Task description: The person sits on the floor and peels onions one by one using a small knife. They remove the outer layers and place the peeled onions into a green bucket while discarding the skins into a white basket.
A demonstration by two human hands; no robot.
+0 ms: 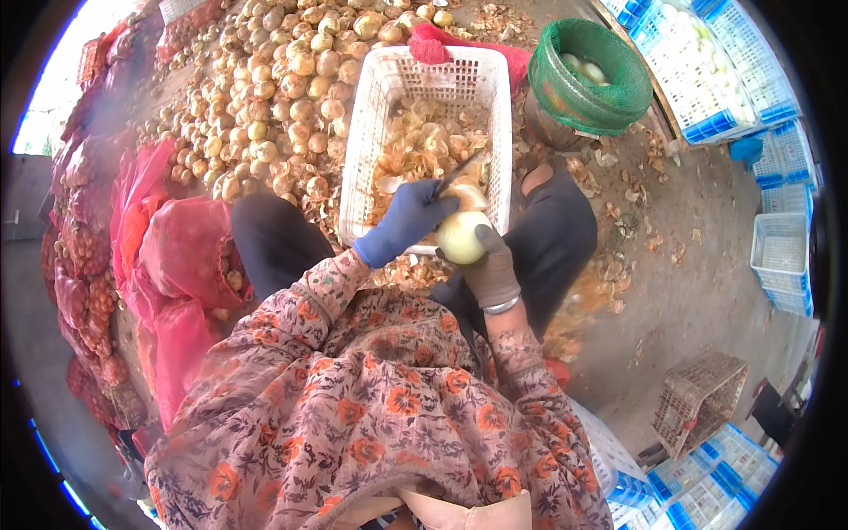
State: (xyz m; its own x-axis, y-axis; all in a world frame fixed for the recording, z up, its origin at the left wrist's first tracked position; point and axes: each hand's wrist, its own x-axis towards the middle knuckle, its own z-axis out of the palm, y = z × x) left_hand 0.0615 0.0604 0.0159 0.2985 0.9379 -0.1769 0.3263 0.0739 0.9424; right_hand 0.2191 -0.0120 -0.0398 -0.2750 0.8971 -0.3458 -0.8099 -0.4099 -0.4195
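My left hand [412,217], in a blue glove, grips a knife [457,173] whose dark blade points up and right over the basket. My right hand [491,268], in a grey-brown glove, holds a pale peeled onion [462,237] from below and the right. Beside the blade, just above the onion, is a piece of pale peel [469,193]. Both hands are over the near end of a white plastic basket [351,159], which holds many loose onion skins [424,136]. The knife's handle is mostly hidden in the left glove.
Unpeeled onions [291,86] lie heaped beyond and left. A green mesh bag [589,79] lines a bucket with peeled onions at the upper right. Pink mesh sacks [189,248] lie left. White-and-blue crates [695,73] line the right side; a brown crate [699,404] sits lower right.
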